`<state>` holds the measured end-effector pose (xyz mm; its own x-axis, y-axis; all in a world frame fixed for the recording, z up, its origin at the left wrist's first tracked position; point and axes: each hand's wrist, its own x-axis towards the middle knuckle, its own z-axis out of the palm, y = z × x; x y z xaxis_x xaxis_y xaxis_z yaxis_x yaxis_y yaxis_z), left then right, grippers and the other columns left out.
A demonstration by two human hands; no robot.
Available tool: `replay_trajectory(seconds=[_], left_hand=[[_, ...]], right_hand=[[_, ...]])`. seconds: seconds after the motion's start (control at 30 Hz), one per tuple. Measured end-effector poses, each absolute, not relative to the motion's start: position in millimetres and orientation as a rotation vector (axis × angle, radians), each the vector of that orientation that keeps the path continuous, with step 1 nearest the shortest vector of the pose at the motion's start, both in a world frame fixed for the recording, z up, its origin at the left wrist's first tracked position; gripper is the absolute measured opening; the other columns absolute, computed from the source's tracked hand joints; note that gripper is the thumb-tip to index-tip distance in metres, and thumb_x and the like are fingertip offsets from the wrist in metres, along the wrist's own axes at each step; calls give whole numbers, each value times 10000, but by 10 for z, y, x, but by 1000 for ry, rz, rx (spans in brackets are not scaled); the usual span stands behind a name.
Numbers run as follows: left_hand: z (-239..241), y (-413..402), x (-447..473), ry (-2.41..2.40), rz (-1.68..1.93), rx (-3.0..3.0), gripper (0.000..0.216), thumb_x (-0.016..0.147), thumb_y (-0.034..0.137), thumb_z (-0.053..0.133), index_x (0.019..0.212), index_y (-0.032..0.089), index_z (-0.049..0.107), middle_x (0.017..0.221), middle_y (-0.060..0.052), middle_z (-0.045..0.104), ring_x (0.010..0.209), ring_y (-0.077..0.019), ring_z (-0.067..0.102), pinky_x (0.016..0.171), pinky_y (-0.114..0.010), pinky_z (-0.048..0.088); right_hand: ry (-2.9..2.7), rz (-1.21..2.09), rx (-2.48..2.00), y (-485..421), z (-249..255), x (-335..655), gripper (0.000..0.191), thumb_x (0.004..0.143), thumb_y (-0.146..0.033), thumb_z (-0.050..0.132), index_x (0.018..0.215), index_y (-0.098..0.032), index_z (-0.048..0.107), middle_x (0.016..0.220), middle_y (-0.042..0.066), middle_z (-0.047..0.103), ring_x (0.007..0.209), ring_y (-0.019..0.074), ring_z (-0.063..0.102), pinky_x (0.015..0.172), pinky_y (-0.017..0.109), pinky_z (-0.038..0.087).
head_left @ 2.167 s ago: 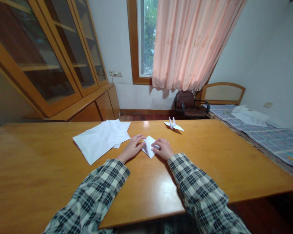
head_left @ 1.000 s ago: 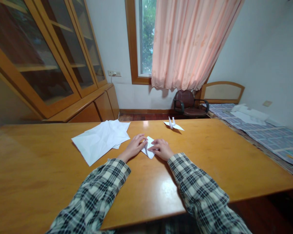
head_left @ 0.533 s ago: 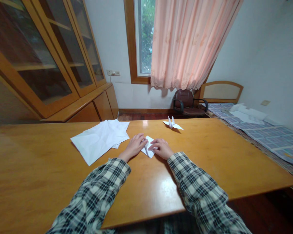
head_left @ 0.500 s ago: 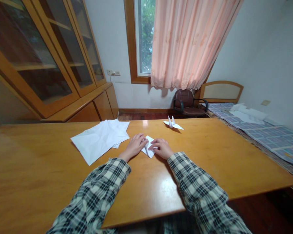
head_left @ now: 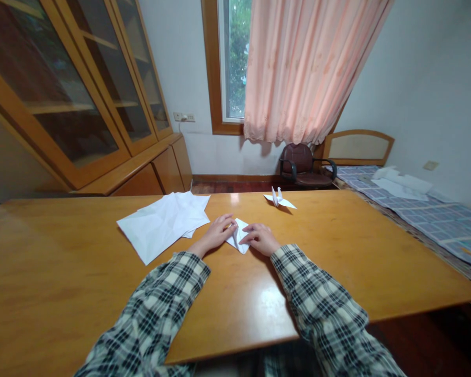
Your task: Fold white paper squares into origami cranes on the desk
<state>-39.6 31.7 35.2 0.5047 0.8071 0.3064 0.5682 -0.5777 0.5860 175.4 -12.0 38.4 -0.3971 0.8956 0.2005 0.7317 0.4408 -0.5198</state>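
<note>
A small piece of white folded paper (head_left: 240, 236), roughly diamond-shaped, lies on the wooden table between my hands. One flap of it stands raised along the middle. From the left, my left hand (head_left: 219, 230) has its bent fingers closed at the upper left edge and the raised flap. My right hand (head_left: 260, 239) grips the right side, its fingers curled and their tips on the paper. Parts of the paper are hidden under the fingers of both hands. Beyond my right hand stands a finished white paper crane (head_left: 279, 199) with spread wings.
Several creased white sheets (head_left: 163, 222) lie overlapping left of my left hand. The wooden table (head_left: 78, 272) has its near edge just below my forearms. Past it are a brown armchair (head_left: 302, 165), a bed (head_left: 408, 209) and a glass-door cabinet (head_left: 102, 104).
The view has shifted slightly, moving everything a little to the right. Both hands stay at the folded paper, with only a slight movement of the fingers.
</note>
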Motion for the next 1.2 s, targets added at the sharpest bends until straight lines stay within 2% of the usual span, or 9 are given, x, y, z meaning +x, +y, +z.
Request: replay_trajectory(seconds=[0.27, 0.43, 0.57, 0.67, 0.73, 0.8, 1.0, 1.2], left_hand=[[432, 264, -435, 1076, 783, 2351, 337, 912, 472, 374, 902, 224, 601, 1262, -70, 533, 1198, -211, 458, 1039, -389, 346], [453, 251, -494, 1019, 807, 2390, 336, 883, 484, 445, 815, 206, 622, 1117, -60, 579, 1066, -203, 522, 967, -347, 400], [454, 240, -522, 1031, 808, 2490, 341, 866, 493, 482, 800, 209, 658, 1055, -54, 592, 1015, -199, 522, 928, -340, 408], [487, 213, -542, 1054, 771, 2572, 348, 860, 512, 488, 803, 227, 680, 959, -43, 615, 945, -193, 528, 871, -327, 415], [520, 180, -556, 1054, 710, 2616, 361, 865, 521, 474, 799, 236, 687, 892, -37, 628, 894, -188, 534, 825, -316, 415], [549, 137, -564, 1042, 639, 2651, 381, 878, 521, 449, 794, 239, 691, 842, -37, 640, 851, -184, 540, 786, -309, 411], [558, -7, -484, 1185, 604, 2735, 435, 913, 492, 382, 742, 216, 672, 752, -53, 637, 766, -191, 545, 700, -308, 397], [529, -113, -361, 1282, 632, 2713, 420, 914, 476, 387, 720, 209, 647, 732, -51, 613, 760, -193, 547, 689, -305, 399]], right_hand=[[-2253, 467, -1345, -123, 398, 1757, 225, 819, -208, 596, 863, -379, 735, 1131, -14, 621, 1080, 213, 498, 966, 434, 300], [-2270, 445, -1320, -130, 418, 1787, 233, 797, -166, 573, 850, -326, 733, 1154, -7, 618, 1092, 209, 509, 969, 436, 288], [-2266, 418, -1323, -140, 459, 1790, 143, 832, -327, 585, 846, -274, 718, 1151, 22, 631, 1115, 220, 500, 977, 452, 264], [-2291, 379, -1284, -149, 485, 1791, 251, 795, -482, 622, 843, -251, 707, 1128, 48, 641, 1149, 236, 473, 980, 451, 251], [-2314, 345, -1252, -152, 489, 1796, 305, 733, -524, 674, 852, -244, 702, 1121, 59, 639, 1153, 245, 463, 975, 446, 255], [-2324, 310, -1235, -150, 483, 1804, 312, 711, -510, 703, 868, -241, 697, 1119, 65, 634, 1128, 246, 471, 952, 432, 283], [-2339, 315, -1246, -125, 445, 1811, 151, 796, -316, 656, 922, -244, 699, 1087, 55, 648, 1025, 217, 524, 878, 379, 364], [-2321, 313, -1217, -125, 438, 1805, 174, 825, -341, 622, 945, -244, 701, 1088, 53, 666, 1036, 216, 535, 899, 391, 363]])
